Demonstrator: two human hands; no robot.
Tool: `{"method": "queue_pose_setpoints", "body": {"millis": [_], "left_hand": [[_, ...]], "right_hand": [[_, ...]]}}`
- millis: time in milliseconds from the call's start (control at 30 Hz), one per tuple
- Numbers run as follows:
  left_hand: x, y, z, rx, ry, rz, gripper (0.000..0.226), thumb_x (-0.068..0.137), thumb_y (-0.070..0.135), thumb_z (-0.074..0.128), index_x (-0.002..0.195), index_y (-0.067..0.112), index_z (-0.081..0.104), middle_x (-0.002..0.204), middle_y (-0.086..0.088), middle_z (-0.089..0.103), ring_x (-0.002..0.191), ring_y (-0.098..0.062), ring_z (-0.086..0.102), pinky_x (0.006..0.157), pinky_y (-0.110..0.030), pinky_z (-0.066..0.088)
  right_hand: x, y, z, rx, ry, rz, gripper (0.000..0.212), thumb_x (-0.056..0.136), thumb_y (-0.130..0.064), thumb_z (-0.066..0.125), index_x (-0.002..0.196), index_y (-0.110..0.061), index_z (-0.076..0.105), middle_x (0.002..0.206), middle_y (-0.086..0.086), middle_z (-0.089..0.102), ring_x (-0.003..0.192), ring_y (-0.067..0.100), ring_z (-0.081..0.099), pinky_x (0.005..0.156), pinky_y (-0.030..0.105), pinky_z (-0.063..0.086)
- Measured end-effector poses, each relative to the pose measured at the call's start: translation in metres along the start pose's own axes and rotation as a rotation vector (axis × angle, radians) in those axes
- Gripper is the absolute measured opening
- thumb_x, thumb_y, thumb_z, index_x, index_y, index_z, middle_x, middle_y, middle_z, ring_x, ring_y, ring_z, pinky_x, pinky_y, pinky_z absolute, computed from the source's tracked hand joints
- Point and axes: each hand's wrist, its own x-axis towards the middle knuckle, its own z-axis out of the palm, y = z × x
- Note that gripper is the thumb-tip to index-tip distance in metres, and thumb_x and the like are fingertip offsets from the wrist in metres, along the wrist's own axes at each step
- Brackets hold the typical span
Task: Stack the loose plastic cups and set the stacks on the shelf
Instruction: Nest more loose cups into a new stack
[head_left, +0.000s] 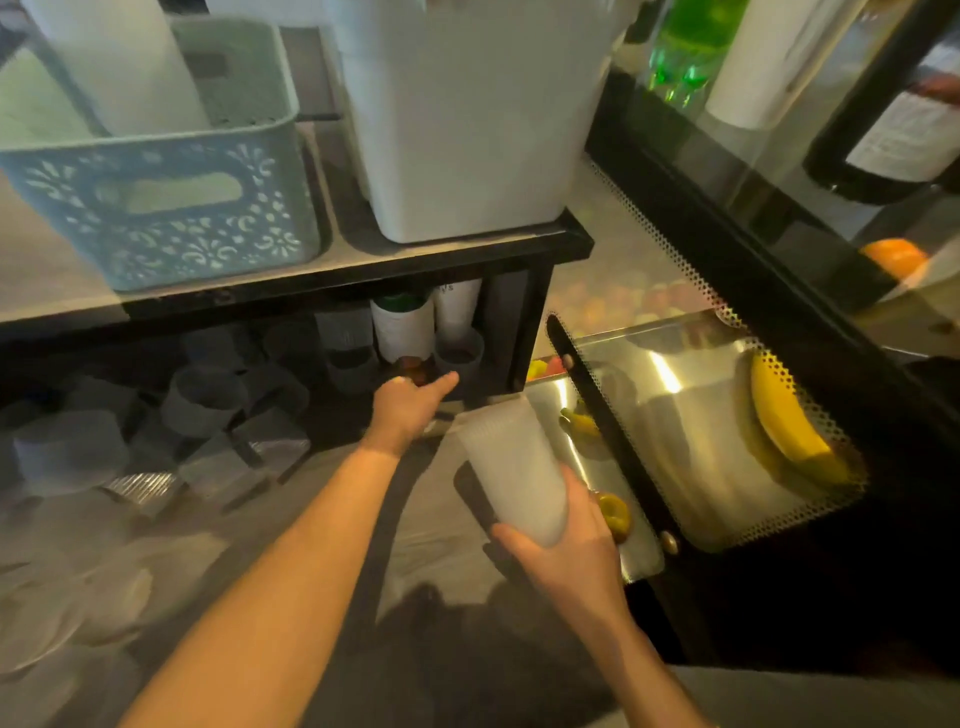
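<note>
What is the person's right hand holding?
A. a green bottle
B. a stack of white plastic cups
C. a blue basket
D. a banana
B: the right hand has its fingers curled round the bottom of a stack of white plastic cups, while the banana lies apart in the glass case.

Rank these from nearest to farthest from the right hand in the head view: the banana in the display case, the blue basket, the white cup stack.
1. White cup stack: held in the right hand itself.
2. Banana: to the right, behind the case's glass.
3. Blue basket: far upper left, on top of the black shelf.
</note>
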Motion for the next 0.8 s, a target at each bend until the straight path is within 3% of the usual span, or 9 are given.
{"method": "queue_pose_setpoints", "body": {"millis": [67,133,300,433,667,800], "left_hand": [[0.018,0.001,0.011,0.068,-0.032,-0.053,0.07,0.084,0.048,0.07,0.135,0.003,0.053,0.138,-0.018,0.054,0.128,-0.033,0.049,0.109,-0.041,0.039],[0.035,0.0,0.02,0.087,-0.017,-0.028,0.078,0.081,0.044,0.074,0.143,0.011,0.04,0.145,-0.014,0.046,0.134,-0.033,0.043,0.112,-0.044,0.037],[0.066,-0.007,0.04,0.187,0.066,-0.018,0.082,0.075,0.042,0.079,0.142,0.015,0.041,0.145,-0.013,0.044,0.134,-0.032,0.043,0.112,-0.045,0.037],[0.071,0.001,0.05,0.211,0.121,0.004,0.068,0.078,0.034,0.078,0.137,0.015,0.047,0.138,-0.012,0.051,0.129,-0.032,0.048,0.109,-0.046,0.039],[0.071,0.004,0.056,0.161,0.197,0.004,0.07,0.072,0.057,0.075,0.128,0.021,0.054,0.129,-0.008,0.059,0.12,-0.033,0.056,0.1,-0.048,0.047],[0.058,0.0,0.049,0.123,0.2,0.007,0.061,0.078,0.045,0.075,0.129,0.021,0.052,0.131,-0.008,0.058,0.122,-0.032,0.055,0.101,-0.045,0.046]], "right_hand": [[0.006,0.001,0.001,0.0,0.025,0.001,0.1,0.059,-0.068,0.074,0.142,-0.039,0.026,0.12,-0.012,0.044,0.108,0.01,0.048,0.087,0.039,0.054],[0.011,0.003,0.004,0.011,0.02,0.012,0.098,0.059,-0.069,0.074,0.14,-0.041,0.026,0.117,-0.013,0.043,0.106,0.009,0.049,0.085,0.038,0.055],[0.024,0.002,0.011,-0.048,-0.022,0.034,0.098,0.061,-0.072,0.073,0.139,-0.041,0.022,0.122,-0.013,0.04,0.109,0.009,0.047,0.088,0.036,0.055],[0.027,0.005,0.017,-0.051,-0.028,0.005,0.099,0.06,-0.074,0.07,0.14,-0.039,0.021,0.125,-0.011,0.04,0.112,0.012,0.048,0.086,0.037,0.056],[0.024,0.004,0.016,-0.045,-0.018,-0.013,0.1,0.063,-0.07,0.073,0.142,-0.037,0.021,0.125,-0.01,0.04,0.113,0.011,0.047,0.087,0.035,0.056],[0.021,0.006,0.014,-0.015,-0.01,-0.005,0.099,0.06,-0.075,0.068,0.14,-0.039,0.024,0.119,-0.012,0.04,0.107,0.011,0.05,0.082,0.035,0.058]]}}
